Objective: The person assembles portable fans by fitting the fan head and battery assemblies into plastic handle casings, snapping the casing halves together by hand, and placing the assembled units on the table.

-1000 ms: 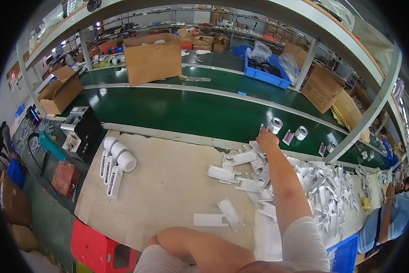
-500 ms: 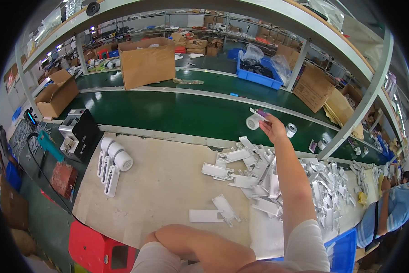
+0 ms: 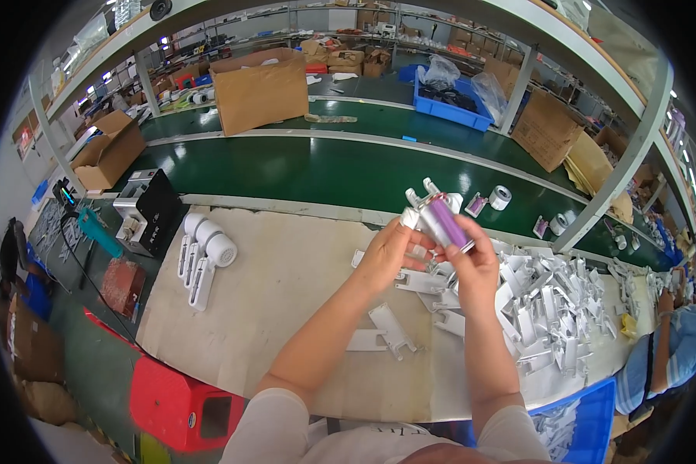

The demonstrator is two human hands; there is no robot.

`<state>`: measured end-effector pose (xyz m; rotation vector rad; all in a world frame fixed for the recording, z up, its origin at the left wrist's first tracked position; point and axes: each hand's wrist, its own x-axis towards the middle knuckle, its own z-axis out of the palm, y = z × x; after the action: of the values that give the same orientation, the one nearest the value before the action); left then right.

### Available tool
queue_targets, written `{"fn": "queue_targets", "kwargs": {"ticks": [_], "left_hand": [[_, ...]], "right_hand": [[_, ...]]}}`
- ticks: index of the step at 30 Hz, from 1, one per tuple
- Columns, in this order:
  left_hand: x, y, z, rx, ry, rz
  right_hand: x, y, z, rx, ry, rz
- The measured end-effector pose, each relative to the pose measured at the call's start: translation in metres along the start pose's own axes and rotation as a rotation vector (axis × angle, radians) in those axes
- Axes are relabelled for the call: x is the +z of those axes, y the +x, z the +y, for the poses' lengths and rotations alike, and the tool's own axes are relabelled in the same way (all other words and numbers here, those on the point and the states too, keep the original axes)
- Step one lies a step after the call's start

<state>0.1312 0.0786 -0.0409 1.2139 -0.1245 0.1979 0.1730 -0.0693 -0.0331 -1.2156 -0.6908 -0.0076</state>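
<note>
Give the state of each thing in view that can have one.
Left hand: fingers curled
Right hand: gripping purple-and-silver piece
Purple-and-silver piece: held, tilted
Round-headed white units: side by side
Loose white parts: heaped
Large cardboard box: open
Smaller cardboard box: open
Blue crate: open, holding dark items

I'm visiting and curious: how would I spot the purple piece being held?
Find the long green belt, then the heap of white parts before it. Near that heap's far left, the right hand holds up the purple-sided piece, the left hand close by. Other purple pieces lie on the belt; this one alone is held.
</note>
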Motion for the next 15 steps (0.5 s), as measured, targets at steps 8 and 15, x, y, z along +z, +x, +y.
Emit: {"fn": "queue_targets", "kwargs": {"ticks": [8,15], "left_hand": [[0.008,-0.002,0.000,0.078,-0.323,0.173],[0.003,-0.007,0.012,-0.066,-0.521,-0.079]], "right_hand": [[-0.002,-0.025,0.010,-0.226,-0.860,-0.359],[-0.022,-0.005,0.021,-0.166,-0.601,-0.267]]}}
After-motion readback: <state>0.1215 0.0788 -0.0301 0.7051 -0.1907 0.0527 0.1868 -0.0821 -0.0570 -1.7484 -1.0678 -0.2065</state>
